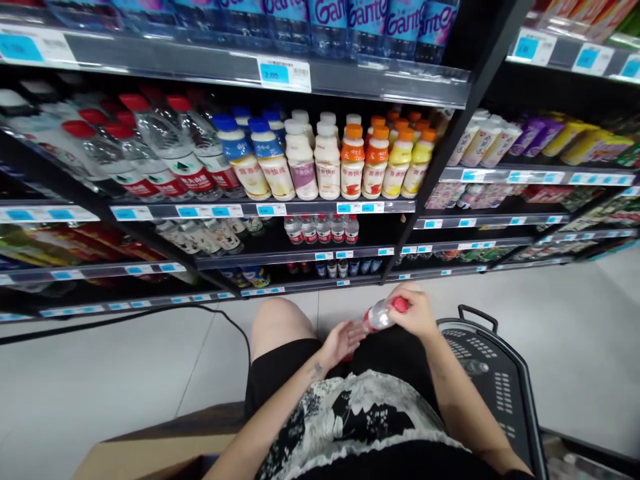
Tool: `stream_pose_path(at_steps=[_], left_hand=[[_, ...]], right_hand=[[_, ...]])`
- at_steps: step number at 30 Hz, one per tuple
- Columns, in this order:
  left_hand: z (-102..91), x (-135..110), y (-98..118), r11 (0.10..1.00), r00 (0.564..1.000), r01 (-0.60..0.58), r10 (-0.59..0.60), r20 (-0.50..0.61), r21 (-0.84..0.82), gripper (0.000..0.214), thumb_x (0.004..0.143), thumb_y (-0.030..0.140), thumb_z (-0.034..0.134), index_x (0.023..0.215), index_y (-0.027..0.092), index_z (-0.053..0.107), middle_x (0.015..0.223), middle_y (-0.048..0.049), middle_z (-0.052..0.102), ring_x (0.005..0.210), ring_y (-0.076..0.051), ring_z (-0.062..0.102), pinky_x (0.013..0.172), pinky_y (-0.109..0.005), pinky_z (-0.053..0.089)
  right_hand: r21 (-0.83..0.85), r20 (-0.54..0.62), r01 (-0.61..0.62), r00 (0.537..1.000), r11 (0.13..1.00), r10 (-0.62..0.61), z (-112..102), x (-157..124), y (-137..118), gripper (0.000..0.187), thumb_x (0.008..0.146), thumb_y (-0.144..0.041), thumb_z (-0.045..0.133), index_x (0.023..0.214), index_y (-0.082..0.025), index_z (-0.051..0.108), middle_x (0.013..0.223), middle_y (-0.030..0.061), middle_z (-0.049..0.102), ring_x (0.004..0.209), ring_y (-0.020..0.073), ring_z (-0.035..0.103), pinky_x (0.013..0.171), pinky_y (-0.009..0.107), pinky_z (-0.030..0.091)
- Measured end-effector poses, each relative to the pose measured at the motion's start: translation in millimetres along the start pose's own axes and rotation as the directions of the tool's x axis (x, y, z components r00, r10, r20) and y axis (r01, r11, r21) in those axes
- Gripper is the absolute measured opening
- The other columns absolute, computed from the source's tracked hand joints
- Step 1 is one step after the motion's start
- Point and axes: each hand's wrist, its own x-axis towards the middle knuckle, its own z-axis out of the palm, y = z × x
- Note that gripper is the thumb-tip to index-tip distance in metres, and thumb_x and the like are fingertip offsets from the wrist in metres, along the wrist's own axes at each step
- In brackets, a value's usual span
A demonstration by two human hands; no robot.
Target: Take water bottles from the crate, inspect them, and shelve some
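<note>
My right hand (417, 313) is closed around the upper end of a small clear water bottle (381, 315) with a red cap and red-and-white label. The bottle is tilted above my lap, its base pointing left. My left hand (343, 339) lies palm up with its fingers stretched out, the fingertips close to the bottle's base; whether they touch it I cannot tell. Straight ahead on a low shelf stands a row of similar small red-capped bottles (324, 230). Something red shows partly between my legs, mostly hidden.
Shelves hold large red-capped water bottles (185, 157), milk-drink bottles (327, 160) and blue-labelled bottles (327, 23). At my right is a black perforated basket or cart (505, 393). A black cable (200, 307) crosses at left. A cardboard box (150, 457) sits at lower left.
</note>
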Motion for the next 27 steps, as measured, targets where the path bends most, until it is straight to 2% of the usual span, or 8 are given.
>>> stream_pose_path(at_steps=[3, 6, 11, 14, 17, 19, 22, 27], left_hand=[[5.9, -9, -3, 0.993, 0.965, 0.103, -0.115, 0.234, 0.062, 0.064, 0.09, 0.069, 0.052, 0.109, 0.012, 0.073, 0.098, -0.0175, 0.077, 0.087, -0.027, 0.073, 0.074, -0.033, 0.05], [6.3, -9, -6, 0.987, 0.952, 0.112, -0.14, 0.274, 0.117, 0.073, 0.088, 0.078, 0.047, 0.092, 0.011, 0.075, 0.08, -0.0172, 0.075, 0.068, -0.024, 0.069, 0.062, -0.032, 0.048], [0.8, 10, 3, 0.992, 0.993, -0.121, 0.121, 0.002, 0.031, 0.061, 0.088, 0.073, 0.055, 0.081, 0.015, 0.071, 0.065, -0.0084, 0.07, 0.056, -0.018, 0.064, 0.06, -0.029, 0.049], [-5.5, 23, 7, 0.984, 0.975, -0.132, 0.15, -0.162, 0.116, 0.059, 0.087, 0.071, 0.058, 0.087, 0.014, 0.072, 0.071, -0.0078, 0.073, 0.061, -0.018, 0.067, 0.064, -0.029, 0.051], [-12.4, 29, 1, 0.958, 0.974, -0.086, 0.138, -0.179, 0.272, 0.063, 0.078, 0.074, 0.067, 0.093, 0.013, 0.072, 0.076, -0.0087, 0.075, 0.065, -0.019, 0.068, 0.056, -0.026, 0.044], [-15.6, 30, -5, 0.933, 0.983, -0.096, 0.144, -0.115, 0.348, 0.063, 0.069, 0.069, 0.078, 0.097, 0.013, 0.072, 0.08, -0.0096, 0.076, 0.068, -0.02, 0.069, 0.052, -0.025, 0.037], [-17.0, 30, -10, 0.904, 0.986, -0.136, 0.163, -0.032, 0.405, 0.063, 0.056, 0.05, 0.092, 0.103, 0.015, 0.07, 0.093, -0.0109, 0.078, 0.078, -0.022, 0.071, 0.055, -0.025, 0.038], [-16.2, 34, -10, 0.86, 0.978, -0.13, 0.194, -0.081, 0.494, 0.06, 0.051, 0.038, 0.095, 0.102, 0.016, 0.07, 0.093, -0.009, 0.077, 0.083, -0.023, 0.071, 0.063, -0.028, 0.044]], right_hand=[[0.176, 0.131, -0.109, 0.988, 0.978, 0.086, 38, 4, -8, 0.004, 0.066, -0.021, 0.071, 0.07, -0.019, 0.072, 0.065, 0.0008, 0.069, 0.061, 0.0158, 0.062, 0.062, 0.028, 0.047], [0.403, 0.171, -0.246, 0.966, 0.882, 0.192, 69, 13, 4, 0.013, 0.069, -0.028, 0.074, 0.065, -0.018, 0.067, 0.062, -0.0011, 0.064, 0.06, 0.0134, 0.057, 0.06, 0.026, 0.044], [0.701, 0.171, -0.41, 0.891, 0.584, 0.42, 109, 18, 50, 0.037, 0.072, -0.053, 0.079, 0.085, -0.019, 0.074, 0.083, 0.0034, 0.073, 0.078, 0.0184, 0.063, 0.073, 0.029, 0.047], [0.809, 0.345, -0.525, 0.788, 0.263, 0.51, 125, 6, 80, 0.049, 0.084, -0.064, 0.064, 0.106, -0.021, 0.075, 0.104, 0.0062, 0.075, 0.092, 0.021, 0.067, 0.079, 0.03, 0.048], [0.831, 0.476, -0.555, 0.697, -0.015, 0.537, 131, -5, 104, 0.048, 0.095, -0.064, 0.051, 0.113, -0.024, 0.071, 0.104, 0.005, 0.076, 0.093, 0.0207, 0.069, 0.083, 0.032, 0.049], [0.84, 0.485, -0.539, 0.686, -0.069, 0.543, 129, -6, 114, 0.045, 0.1, -0.06, 0.048, 0.111, -0.023, 0.071, 0.097, 0.0042, 0.076, 0.089, 0.0194, 0.07, 0.085, 0.032, 0.049], [0.853, 0.469, -0.518, 0.704, -0.067, 0.533, 125, 1, 123, 0.044, 0.102, -0.056, 0.048, 0.104, -0.019, 0.071, 0.09, 0.0038, 0.075, 0.083, 0.0179, 0.07, 0.084, 0.029, 0.049], [0.835, 0.5, -0.547, 0.706, -0.062, 0.501, 128, 9, 129, 0.048, 0.101, -0.06, 0.046, 0.101, -0.019, 0.071, 0.086, 0.0037, 0.076, 0.081, 0.0187, 0.071, 0.084, 0.031, 0.05]])
